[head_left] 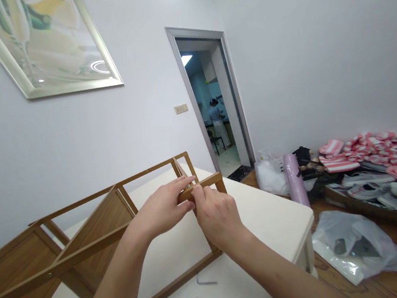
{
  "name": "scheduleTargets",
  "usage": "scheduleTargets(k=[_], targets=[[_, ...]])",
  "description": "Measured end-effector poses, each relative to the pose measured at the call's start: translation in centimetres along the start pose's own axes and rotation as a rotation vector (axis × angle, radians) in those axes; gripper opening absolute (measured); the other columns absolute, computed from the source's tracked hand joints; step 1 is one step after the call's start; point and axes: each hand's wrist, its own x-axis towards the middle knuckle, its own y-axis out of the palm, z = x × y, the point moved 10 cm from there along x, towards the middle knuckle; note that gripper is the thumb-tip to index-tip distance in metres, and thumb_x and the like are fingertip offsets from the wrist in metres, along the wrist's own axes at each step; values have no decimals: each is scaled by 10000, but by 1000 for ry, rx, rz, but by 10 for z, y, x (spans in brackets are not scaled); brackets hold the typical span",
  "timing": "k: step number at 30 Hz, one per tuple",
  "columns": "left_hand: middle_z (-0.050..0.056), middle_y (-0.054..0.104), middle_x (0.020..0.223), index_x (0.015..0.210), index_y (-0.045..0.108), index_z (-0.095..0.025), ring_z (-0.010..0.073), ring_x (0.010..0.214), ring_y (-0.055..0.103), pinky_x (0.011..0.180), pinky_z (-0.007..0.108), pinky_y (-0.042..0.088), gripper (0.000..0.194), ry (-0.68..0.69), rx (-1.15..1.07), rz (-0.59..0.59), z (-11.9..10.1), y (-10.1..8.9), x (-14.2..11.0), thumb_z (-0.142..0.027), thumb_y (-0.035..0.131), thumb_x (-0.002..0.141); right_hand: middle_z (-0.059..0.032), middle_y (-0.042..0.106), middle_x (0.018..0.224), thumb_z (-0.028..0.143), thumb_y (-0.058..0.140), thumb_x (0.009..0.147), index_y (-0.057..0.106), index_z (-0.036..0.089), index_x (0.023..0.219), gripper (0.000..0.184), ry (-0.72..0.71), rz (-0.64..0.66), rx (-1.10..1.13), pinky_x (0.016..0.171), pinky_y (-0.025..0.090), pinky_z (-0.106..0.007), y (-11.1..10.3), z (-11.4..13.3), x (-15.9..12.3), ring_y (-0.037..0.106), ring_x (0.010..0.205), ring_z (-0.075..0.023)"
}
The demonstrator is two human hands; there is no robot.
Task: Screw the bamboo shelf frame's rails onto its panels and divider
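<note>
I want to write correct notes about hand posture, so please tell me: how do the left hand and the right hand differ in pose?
The left hand has its fingers stretched out above the wooden bar, while the right hand has its fingers curled in.
The left hand shows a fairly flat back; the right hand shows bent knuckles.
Both are bare and meet at the same bar.

Left hand [165, 205]: bare; slim fingers, narrow thumb, smooth back.
Right hand [217, 211]: bare; rounded knuckles, faint creases over the finger joints.
Wrists [140, 232]: both bare, slender, narrower than the hands.
Left forearm [115, 273]: uncovered to picture edge, smooth, widening from the wrist.
Right forearm [279, 264]: likewise uncovered, smooth.
Fingernails: too small to read clearly.
</note>
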Motion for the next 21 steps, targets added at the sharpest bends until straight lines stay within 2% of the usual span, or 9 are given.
scheduleTargets(k=[3,5,10,12,14,16,19,20,21], targets=[[5,533,1457,1379,537,-274,252,1357,477,1112,365,392,559,-21,29,0,0,0,0,-379,568,831,12,533,636,249,418,1009,439,214,773,239,3,-67,95,526,215,-302,-6,2,-17,468,537,-142],[7,520,1470,1388,525,-271,245,1349,487,1099,358,401,570,-38,74,-13,-1,-1,-2,-351,573,825,12,530,634,273,435,1005,440,218,744,267,-4,-26,180,530,221,-304,-3,11,-39,464,536,-142],[-2,636,1347,1377,520,-297,251,1150,636,947,388,502,527,-68,279,-139,-5,-6,-11,-306,556,852,-13,611,777,143,623,847,539,213,807,116,47,401,321,565,307,-293,39,37,-114,572,674,-181],[0,674,1284,1346,541,-298,252,1076,657,854,394,534,484,-26,345,-247,-11,-8,-17,-289,563,862,-28,639,854,112,654,801,578,209,844,131,78,539,359,605,364,-289,55,42,-138,605,757,-196],[17,677,1273,1307,563,-284,247,1048,649,813,390,539,455,84,385,-399,-23,-9,-27,-227,580,857,-41,653,909,114,672,776,605,207,860,142,84,607,394,655,415,-299,66,45,-151,620,822,-213],[52,676,1265,1276,576,-257,241,1034,634,845,400,527,453,221,377,-616,-37,-9,-46,-141,592,839,-50,657,925,117,684,753,621,206,839,140,73,606,416,694,448,-317,73,46,-157,623,848,-227],[106,697,1192,1227,586,-207,240,1039,619,908,427,500,458,381,267,-938,-49,-2,-88,-53,611,796,-42,655,875,66,618,764,629,224,803,163,44,489,432,692,471,-328,75,43,-157,619,807,-223],[113,710,1142,1210,587,-190,235,1011,624,891,421,502,451,430,229,-951,-51,7,-96,-40,603,785,-39,653,855,43,566,786,632,236,816,206,30,428,444,686,476,-330,74,43,-156,617,790,-219],[121,716,1110,1206,581,-173,231,984,628,862,413,505,441,483,197,-902,-54,21,-100,-37,575,786,-37,654,851,27,510,810,636,250,854,260,9,368,465,683,483,-332,73,42,-155,616,781,-217]])
